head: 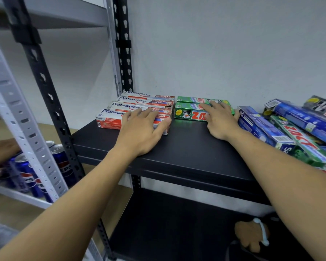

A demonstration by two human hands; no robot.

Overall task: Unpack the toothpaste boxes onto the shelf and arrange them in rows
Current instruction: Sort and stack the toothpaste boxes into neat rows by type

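Shelf: a black metal shelf (186,153) against a pale wall, carrying all the toothpaste.
Pepsodent boxes: four red-and-white Pepsodent boxes (120,108) lie flat at the back left, one behind another in a tidy row.
Green boxes: two green boxes (188,111) lie just beside them on the right, also one behind the other.
Loose boxes: blue and green loose boxes (290,129) are heaped crosswise at the shelf's right end.
Left hand: the left hand (139,129) has its fingers spread flat over the front Pepsodent box; the thumb seems to press the box's right end.
Right hand: the right hand (220,119) lays straight fingers on top of the green boxes.
Beside: Pepsi cans (30,172) stand on a grey rack to the left.
Below: another person's hand (250,236) is at the lower shelf.
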